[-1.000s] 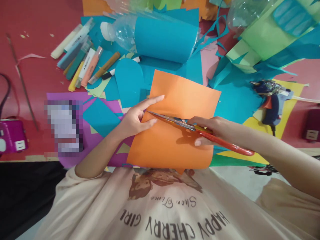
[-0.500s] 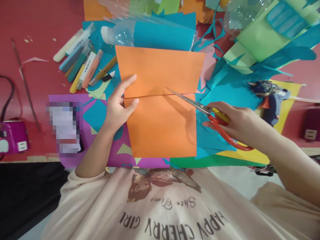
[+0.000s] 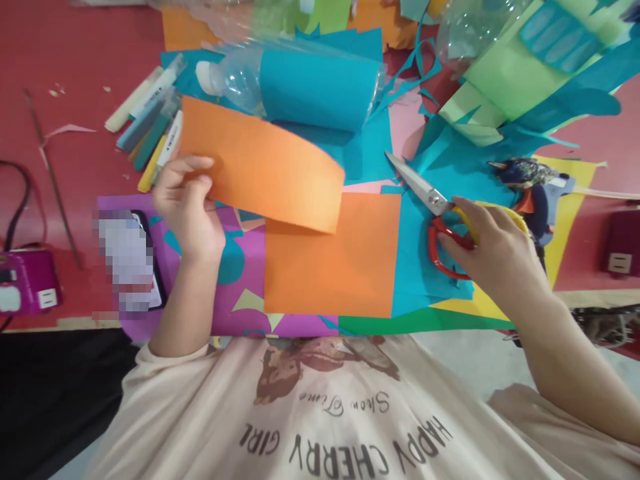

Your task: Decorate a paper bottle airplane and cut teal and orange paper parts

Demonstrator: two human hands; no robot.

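Between the fingers and thumb of my left hand (image 3: 190, 207) is the left end of an orange paper strip (image 3: 265, 167), raised and bowed above the table. Its right end overhangs a second orange sheet (image 3: 335, 267), which lies flat before me. My right hand (image 3: 500, 247) is closed round the red and yellow handles of a pair of scissors (image 3: 420, 183). The blades are together and point up and left, over blue paper (image 3: 415, 233). Behind the strip lies a clear plastic bottle (image 3: 237, 80) wrapped in blue paper, its white cap to the left.
Several markers (image 3: 150, 120) lie at the left beyond my hand. A phone (image 3: 143, 267) with a blurred screen rests on purple paper (image 3: 250, 267). At the right, a glue gun (image 3: 545, 207) sits on yellow paper (image 3: 575, 200). Green and blue paper pieces (image 3: 505, 87) are heaped at the far right.
My left hand has lifted the upper orange piece and moved it left, off the lower sheet. My right hand has drawn the scissors to the right, away from the paper.
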